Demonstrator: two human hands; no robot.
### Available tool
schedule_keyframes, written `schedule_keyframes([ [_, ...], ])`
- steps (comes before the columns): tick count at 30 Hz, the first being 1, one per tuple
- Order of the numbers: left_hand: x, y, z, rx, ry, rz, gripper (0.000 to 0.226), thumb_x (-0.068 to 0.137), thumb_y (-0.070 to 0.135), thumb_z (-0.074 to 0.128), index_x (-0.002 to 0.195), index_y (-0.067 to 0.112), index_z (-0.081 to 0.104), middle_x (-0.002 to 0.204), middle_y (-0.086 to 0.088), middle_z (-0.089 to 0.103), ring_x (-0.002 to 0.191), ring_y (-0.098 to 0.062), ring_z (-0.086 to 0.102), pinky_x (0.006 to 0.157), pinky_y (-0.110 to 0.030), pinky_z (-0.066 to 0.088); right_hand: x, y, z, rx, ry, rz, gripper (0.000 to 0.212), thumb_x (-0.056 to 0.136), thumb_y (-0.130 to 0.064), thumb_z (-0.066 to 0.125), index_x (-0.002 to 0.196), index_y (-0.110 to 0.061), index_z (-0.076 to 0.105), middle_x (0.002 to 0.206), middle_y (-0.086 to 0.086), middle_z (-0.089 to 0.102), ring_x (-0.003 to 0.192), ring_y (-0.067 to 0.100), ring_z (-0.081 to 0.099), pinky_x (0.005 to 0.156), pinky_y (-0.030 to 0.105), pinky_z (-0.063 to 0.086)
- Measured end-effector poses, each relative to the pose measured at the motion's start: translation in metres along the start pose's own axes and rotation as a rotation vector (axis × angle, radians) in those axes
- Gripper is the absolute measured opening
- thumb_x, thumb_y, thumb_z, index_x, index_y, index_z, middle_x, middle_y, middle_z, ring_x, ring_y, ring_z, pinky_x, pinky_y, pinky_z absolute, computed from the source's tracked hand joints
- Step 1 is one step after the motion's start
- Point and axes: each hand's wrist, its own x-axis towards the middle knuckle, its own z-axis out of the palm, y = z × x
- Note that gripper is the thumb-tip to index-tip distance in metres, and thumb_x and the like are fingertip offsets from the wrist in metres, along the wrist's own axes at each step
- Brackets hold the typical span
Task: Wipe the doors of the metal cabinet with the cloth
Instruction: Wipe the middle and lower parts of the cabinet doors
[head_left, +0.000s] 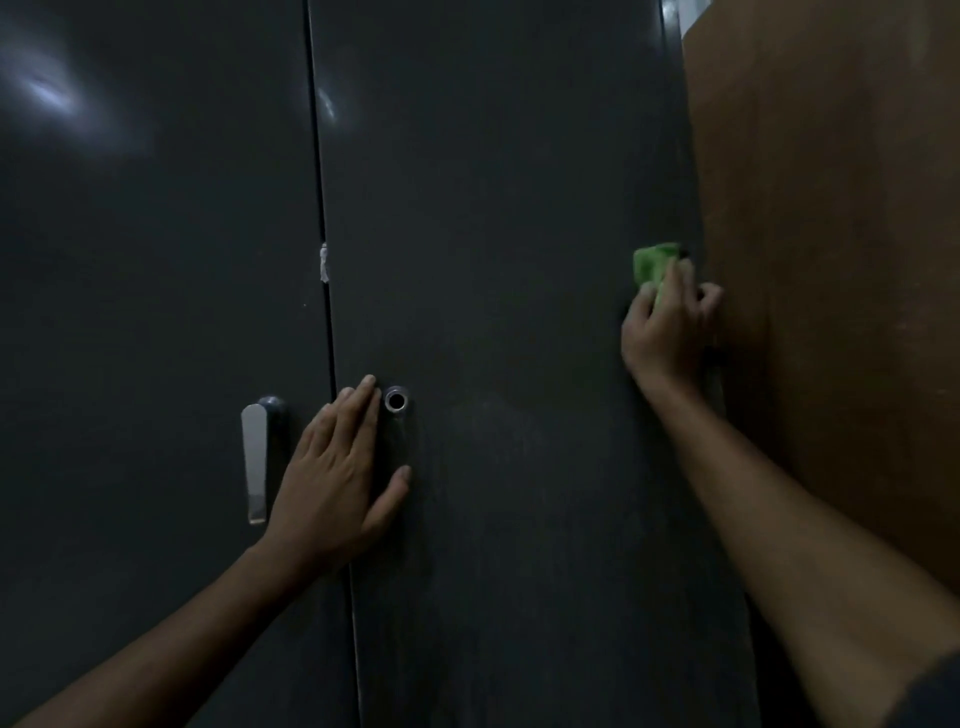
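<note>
A dark grey metal cabinet fills the view, with a left door (156, 312) and a right door (509, 234) meeting at a vertical seam. My right hand (667, 332) grips a bunched green cloth (653, 264) and presses it against the right door's right edge. My left hand (340, 473) lies flat with fingers spread across the seam, just left of a round silver lock (396, 400). A silver lever handle (255, 462) hangs on the left door, beside my left hand.
A brown wooden panel (831, 286) stands directly against the cabinet's right side, touching my right knuckles. A small white scrap (324, 262) sticks out of the seam above my left hand. Light glares on the upper left door.
</note>
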Motion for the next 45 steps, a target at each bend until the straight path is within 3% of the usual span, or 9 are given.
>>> schedule_keyframes([
  [3,0.0,0.002,0.002,-0.019,0.016,-0.007,0.085,0.093,0.057,0.037,0.157,0.001,0.025,0.166,-0.013,0.018,0.152,-0.029,0.02,0.124,-0.043,0.02,0.037,-0.062,0.011,0.085,-0.024,0.157,0.05,0.098,-0.029,0.037,0.142,-0.005,0.044,0.147,0.019,0.043,0.133,0.035,0.038,0.111,0.037,0.025],
  [8,0.001,-0.003,-0.001,-0.004,0.029,0.019,0.083,0.093,0.056,0.039,0.154,0.001,0.032,0.163,-0.015,0.026,0.147,-0.031,0.029,0.121,-0.042,0.027,-0.012,-0.134,0.027,0.171,-0.268,-0.73,0.051,0.095,-0.015,0.045,0.143,0.005,0.043,0.15,0.029,0.039,0.144,0.043,0.03,0.122,0.048,0.019],
  [10,0.006,-0.005,-0.003,-0.017,0.042,0.021,0.08,0.093,0.057,0.041,0.151,0.003,0.037,0.159,-0.014,0.035,0.141,-0.031,0.037,0.116,-0.045,0.034,0.002,-0.107,0.023,0.11,-0.265,-0.855,0.051,0.094,-0.011,0.046,0.142,0.006,0.044,0.149,0.029,0.04,0.142,0.044,0.033,0.121,0.049,0.022],
  [16,0.025,-0.009,-0.018,-0.069,0.092,0.005,0.07,0.092,0.056,0.044,0.141,0.006,0.048,0.139,-0.011,0.05,0.124,-0.026,0.047,0.104,-0.039,0.042,0.082,-0.11,0.02,0.161,-0.075,0.174,0.055,0.098,-0.017,0.039,0.151,-0.003,0.03,0.159,0.022,0.025,0.15,0.034,0.016,0.124,0.04,0.009],
  [23,0.02,-0.008,-0.014,-0.071,0.109,0.021,0.069,0.091,0.054,0.045,0.139,0.004,0.051,0.139,-0.013,0.052,0.126,-0.028,0.048,0.106,-0.042,0.042,-0.039,-0.126,0.016,0.22,-0.325,-0.849,0.05,0.092,-0.007,0.052,0.139,0.007,0.047,0.147,0.03,0.042,0.141,0.044,0.035,0.121,0.049,0.025],
  [30,0.003,-0.007,-0.011,-0.153,0.048,0.019,0.081,0.091,0.056,0.041,0.157,0.012,0.025,0.158,-0.011,0.038,0.144,-0.027,0.035,0.118,-0.039,0.027,-0.052,-0.006,-0.003,0.194,0.007,0.356,0.05,0.101,-0.011,0.043,0.147,0.005,0.036,0.154,0.026,0.033,0.147,0.038,0.025,0.123,0.039,0.015],
  [36,-0.001,-0.009,-0.011,-0.196,-0.007,0.022,0.087,0.09,0.059,0.039,0.16,0.012,0.017,0.165,-0.009,0.026,0.153,-0.024,0.022,0.124,-0.045,0.023,-0.154,0.004,-0.001,0.14,-0.254,-0.797,0.045,0.095,-0.005,0.054,0.137,0.009,0.049,0.148,0.03,0.041,0.14,0.047,0.035,0.116,0.055,0.032],
  [42,-0.004,-0.011,-0.011,-0.234,-0.009,0.025,0.087,0.089,0.057,0.041,0.16,0.015,0.016,0.166,-0.004,0.023,0.154,-0.02,0.019,0.125,-0.044,0.021,-0.098,0.043,-0.01,0.237,0.008,0.319,0.047,0.101,-0.006,0.043,0.145,0.009,0.037,0.153,0.03,0.033,0.146,0.042,0.026,0.121,0.041,0.018],
  [45,-0.004,-0.006,-0.012,-0.245,-0.016,0.016,0.088,0.088,0.058,0.04,0.16,0.014,0.016,0.166,-0.006,0.022,0.154,-0.021,0.016,0.125,-0.042,0.019,-0.152,0.023,-0.009,0.197,-0.032,0.282,0.051,0.101,-0.008,0.044,0.147,0.009,0.033,0.155,0.03,0.028,0.148,0.042,0.02,0.123,0.047,0.017],
])
